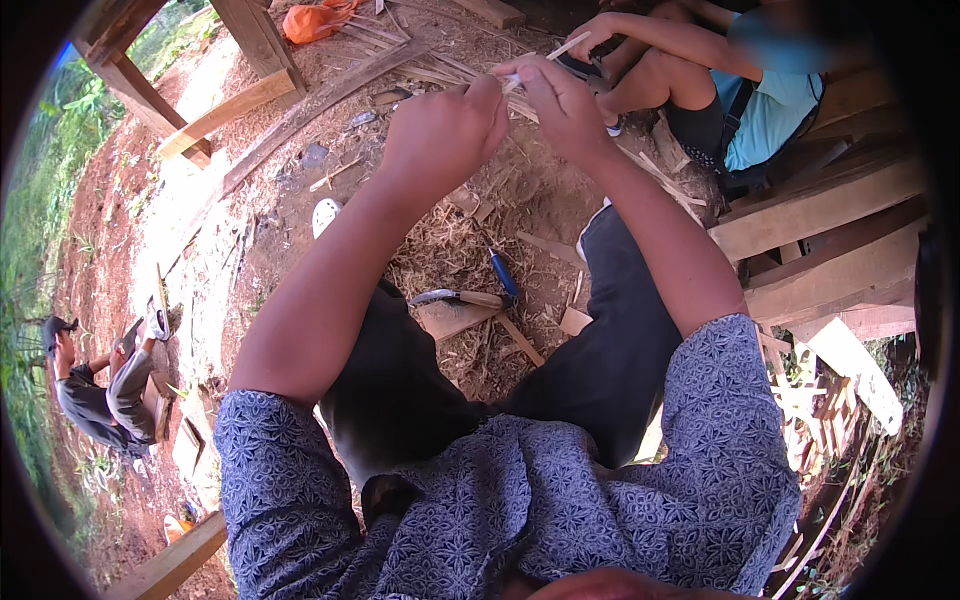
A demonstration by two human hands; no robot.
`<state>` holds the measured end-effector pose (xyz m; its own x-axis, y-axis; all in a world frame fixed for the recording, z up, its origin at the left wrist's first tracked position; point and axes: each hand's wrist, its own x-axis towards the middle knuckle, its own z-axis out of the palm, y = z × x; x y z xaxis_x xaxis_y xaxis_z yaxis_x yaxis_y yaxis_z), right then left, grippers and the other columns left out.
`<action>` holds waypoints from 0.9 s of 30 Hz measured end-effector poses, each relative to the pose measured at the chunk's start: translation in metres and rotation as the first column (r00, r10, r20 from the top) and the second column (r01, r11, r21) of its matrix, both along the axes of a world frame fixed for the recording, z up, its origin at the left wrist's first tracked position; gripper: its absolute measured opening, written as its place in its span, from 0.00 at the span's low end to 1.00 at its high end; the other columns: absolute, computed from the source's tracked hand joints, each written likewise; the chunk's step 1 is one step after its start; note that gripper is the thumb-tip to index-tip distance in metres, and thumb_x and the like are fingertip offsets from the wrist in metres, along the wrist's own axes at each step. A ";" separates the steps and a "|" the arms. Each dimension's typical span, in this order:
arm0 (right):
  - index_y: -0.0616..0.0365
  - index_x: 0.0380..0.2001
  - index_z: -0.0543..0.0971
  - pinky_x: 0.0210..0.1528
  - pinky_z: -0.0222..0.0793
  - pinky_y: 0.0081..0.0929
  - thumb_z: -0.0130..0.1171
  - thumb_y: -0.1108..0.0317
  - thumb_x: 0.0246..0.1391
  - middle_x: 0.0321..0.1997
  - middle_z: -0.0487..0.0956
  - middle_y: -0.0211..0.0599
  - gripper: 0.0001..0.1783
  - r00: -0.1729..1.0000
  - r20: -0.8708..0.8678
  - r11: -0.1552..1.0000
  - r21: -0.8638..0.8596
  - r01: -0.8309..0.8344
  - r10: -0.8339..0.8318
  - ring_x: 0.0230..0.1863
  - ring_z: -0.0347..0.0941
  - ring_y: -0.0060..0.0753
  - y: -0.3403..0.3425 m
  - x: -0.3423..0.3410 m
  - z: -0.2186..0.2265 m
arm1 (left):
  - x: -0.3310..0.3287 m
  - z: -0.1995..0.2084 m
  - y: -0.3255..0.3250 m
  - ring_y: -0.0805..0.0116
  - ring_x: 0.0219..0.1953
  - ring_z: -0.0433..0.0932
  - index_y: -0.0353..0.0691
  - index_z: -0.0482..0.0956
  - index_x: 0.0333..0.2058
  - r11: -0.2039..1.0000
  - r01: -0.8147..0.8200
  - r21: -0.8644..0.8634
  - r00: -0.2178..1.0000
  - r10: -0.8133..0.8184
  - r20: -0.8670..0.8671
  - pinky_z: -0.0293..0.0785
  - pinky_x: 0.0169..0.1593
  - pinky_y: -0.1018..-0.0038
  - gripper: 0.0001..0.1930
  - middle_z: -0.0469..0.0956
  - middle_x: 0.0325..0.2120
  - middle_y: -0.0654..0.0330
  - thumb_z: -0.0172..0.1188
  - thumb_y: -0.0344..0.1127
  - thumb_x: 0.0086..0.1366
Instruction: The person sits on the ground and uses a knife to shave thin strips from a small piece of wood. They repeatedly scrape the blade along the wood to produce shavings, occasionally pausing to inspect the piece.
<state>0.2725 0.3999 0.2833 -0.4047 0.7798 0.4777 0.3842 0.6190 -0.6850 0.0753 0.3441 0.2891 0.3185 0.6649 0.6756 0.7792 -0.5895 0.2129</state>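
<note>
In the head view, up high and far out in front: left hand (447, 127) and right hand (562, 108) close together, fingers curled almost all the way in, tips pinched on a small pale strip (513, 83). Held from both sides, maybe to keep it steady. Too small to tell its whole shape, or whether joined to the thin stick (570, 45) just past the fingers, near the hand (597, 36) of another person (770, 125), sitting low in a light blue shirt.

Down below, legs (625, 280) spread wide, perhaps to make room for falling scraps, with curly shavings (440, 245) on the ground (540, 190) between. There too, a knife (478, 298) by a flat wood block (450, 320), and a blue-handled tool (503, 273) just beside, probably there for easy reach. Off to the right, big boards (820, 220) in a pile.
</note>
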 end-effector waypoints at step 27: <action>0.52 0.50 0.80 0.31 0.63 0.22 0.40 0.52 0.75 0.21 0.65 0.23 0.22 0.965 -0.170 0.980 -0.045 0.195 -0.200 0.24 0.62 0.15 0.034 0.038 0.003 | 0.011 0.009 0.001 0.48 0.20 0.78 0.41 0.72 0.32 0.996 0.047 -0.078 0.998 -0.044 0.032 0.71 0.24 0.54 0.11 0.74 0.15 0.52 0.57 0.40 0.69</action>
<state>0.3106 0.4340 0.2866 -0.1547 0.8499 0.5038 0.3714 0.5225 -0.7675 0.0865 0.3446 0.2976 0.3296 0.7015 0.6319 0.7444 -0.6048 0.2831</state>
